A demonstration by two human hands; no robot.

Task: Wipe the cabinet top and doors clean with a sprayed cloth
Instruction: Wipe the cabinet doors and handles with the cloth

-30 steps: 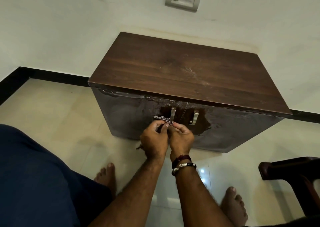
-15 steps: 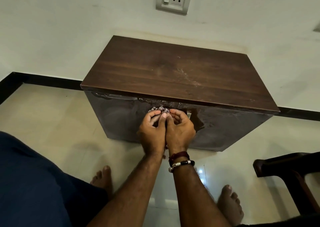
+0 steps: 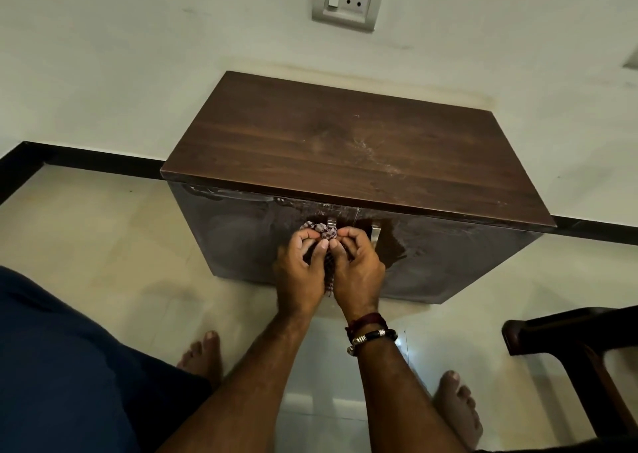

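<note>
1 cabinet (image 3: 345,148), 2 handles (image 3: 332,224), 1 cloth (image 3: 324,232)

A dark brown wood-grain pattern is shown on the cabinet top (image 3: 345,148), marked by pale whitish streaks, and the doors (image 3: 241,242) are rendered in a glossy, darker brown. The cloth (image 3: 326,233) is patterned in small maroon-and-white checks. The floor (image 3: 103,238) is tiled in cream, the wall (image 3: 138,55) is painted off-white above a black skirting (image 3: 86,157), and the socket plate (image 3: 345,0) is coloured grey and white.
</note>
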